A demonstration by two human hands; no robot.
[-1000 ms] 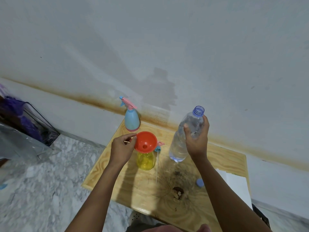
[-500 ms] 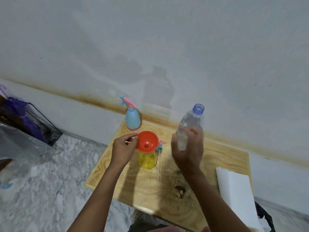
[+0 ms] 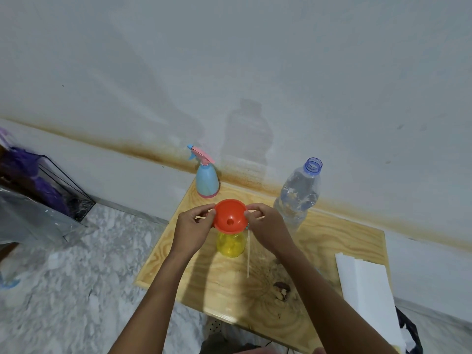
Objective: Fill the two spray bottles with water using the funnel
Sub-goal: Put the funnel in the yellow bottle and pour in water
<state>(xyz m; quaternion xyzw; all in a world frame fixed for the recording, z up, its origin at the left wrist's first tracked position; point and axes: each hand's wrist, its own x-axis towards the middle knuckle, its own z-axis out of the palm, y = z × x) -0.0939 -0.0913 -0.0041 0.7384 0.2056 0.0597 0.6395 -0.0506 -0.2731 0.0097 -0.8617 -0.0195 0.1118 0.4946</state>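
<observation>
**Head view.** The orange funnel (image 3: pixel 229 217) is being pinched at its rim from both sides. The left hand (image 3: pixel 194 227) is gripping the left edge between thumb and forefinger, and the right hand (image 3: pixel 267 226) is gripping the right edge in the same manner. The funnel is being held upright over the mouth of the yellow spray bottle (image 3: pixel 231 245), which is standing without its spray head near the middle of the wooden tabletop (image 3: pixel 224 290). A thin white dip tube (image 3: pixel 248 254) is lying just to the right of the yellow spray bottle; its upper end is being hidden by the right hand and the funnel. The blue spray bottle (image 3: pixel 207 181), with a pink trigger head fitted, is standing upright at the far left corner of the tabletop, close to the wall. An uncapped clear water bottle (image 3: pixel 297 198), partly filled, is standing to the right of the funnel, beyond the right hand. White sheets (image 3: pixel 365 290) are lying at the right edge of the tabletop. A black wire basket (image 3: pixel 69 190) is standing on the marble floor (image 3: pixel 76 277) at the left.
</observation>
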